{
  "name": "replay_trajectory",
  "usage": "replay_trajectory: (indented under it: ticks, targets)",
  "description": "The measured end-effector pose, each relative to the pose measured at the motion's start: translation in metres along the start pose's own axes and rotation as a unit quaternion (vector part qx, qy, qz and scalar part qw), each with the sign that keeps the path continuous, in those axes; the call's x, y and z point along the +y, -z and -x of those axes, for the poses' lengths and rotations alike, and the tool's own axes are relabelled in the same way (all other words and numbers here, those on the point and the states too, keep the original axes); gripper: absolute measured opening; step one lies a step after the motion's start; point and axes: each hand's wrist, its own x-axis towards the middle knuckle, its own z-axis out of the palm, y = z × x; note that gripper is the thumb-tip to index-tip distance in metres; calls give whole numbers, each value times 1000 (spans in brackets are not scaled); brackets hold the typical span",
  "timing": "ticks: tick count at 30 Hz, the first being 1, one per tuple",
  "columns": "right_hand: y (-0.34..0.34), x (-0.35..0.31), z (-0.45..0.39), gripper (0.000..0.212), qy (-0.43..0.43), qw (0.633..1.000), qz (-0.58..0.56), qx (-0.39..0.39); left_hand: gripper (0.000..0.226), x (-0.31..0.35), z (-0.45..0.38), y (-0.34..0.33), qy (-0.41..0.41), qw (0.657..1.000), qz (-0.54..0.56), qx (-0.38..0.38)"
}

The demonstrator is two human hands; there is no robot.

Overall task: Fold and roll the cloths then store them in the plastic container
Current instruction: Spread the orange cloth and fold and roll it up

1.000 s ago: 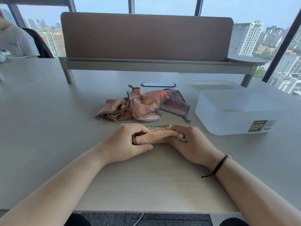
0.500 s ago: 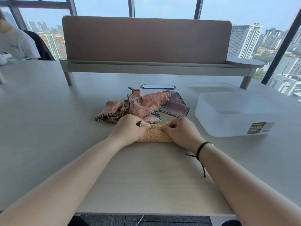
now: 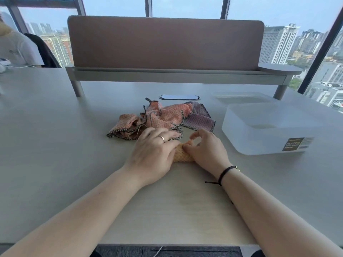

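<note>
An orange waffle cloth (image 3: 182, 154), rolled into a short tube, lies on the table between my hands. My left hand (image 3: 154, 153) presses flat over its left end, a ring on one finger. My right hand (image 3: 206, 149) grips the roll's right end, with thumb and fingers curled on it. Most of the roll is hidden under both hands. Just behind lies a loose heap of pink cloths (image 3: 159, 119) with a mauve cloth (image 3: 198, 119) beside it. The translucent plastic container (image 3: 267, 143) stands open to the right.
The container's lid (image 3: 241, 98) lies flat behind it. A raised shelf with a brown screen (image 3: 165, 43) crosses the back of the table, with a cable port (image 3: 179, 97) below it. Another person sits at the far left (image 3: 16, 49). The table's front edge runs near my elbows.
Both hands pushed the orange cloth away from me, rolling it up tighter. My left hand now lies flat on top, and the roll sits closer to the cloth heap.
</note>
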Motion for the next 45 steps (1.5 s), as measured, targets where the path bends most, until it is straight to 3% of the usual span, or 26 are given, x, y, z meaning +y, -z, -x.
replay_trajectory:
  ticks: [4, 8, 11, 12, 14, 17, 19, 23, 28, 39, 45]
  targets:
    - [-2, 2, 0, 28, -5, 1000, 0, 18, 64, 3, 3, -3, 11, 979, 22, -201]
    - [-3, 5, 5, 35, 25, 998, 20, 61, 63, 2, 4, -3, 28, 970, 61, -235]
    - [0, 4, 11, 38, 205, 965, 73, 147, 61, 0, 5, -6, 31, 968, 78, -238]
    - [1, 1, 15, 42, 266, 947, 100, 148, 61, 0, 5, -7, 28, 967, 81, -240]
    - [-1, -4, 21, 53, 341, 926, 143, 77, 58, -2, 4, -6, 19, 967, 101, -231]
    - [-5, -6, 27, 65, 294, 937, 157, -109, 58, -5, 5, -5, 12, 962, 148, -231]
    - [-5, -3, 26, 75, 254, 938, 169, -167, 63, -9, 5, -8, 8, 955, 155, -252]
    - [-7, -1, 28, 88, 233, 935, 189, -187, 64, -11, 3, -8, 19, 949, 163, -270]
    - [-3, -5, 30, 89, 206, 932, 212, -211, 78, -10, 2, -6, 60, 936, 153, -310]
    - [-1, -7, 31, 97, 200, 933, 208, -215, 77, -19, 0, -13, 83, 926, 139, -340]
    - [0, -2, 28, 101, 221, 934, 203, -196, 61, -18, 6, -7, 114, 940, 203, -250]
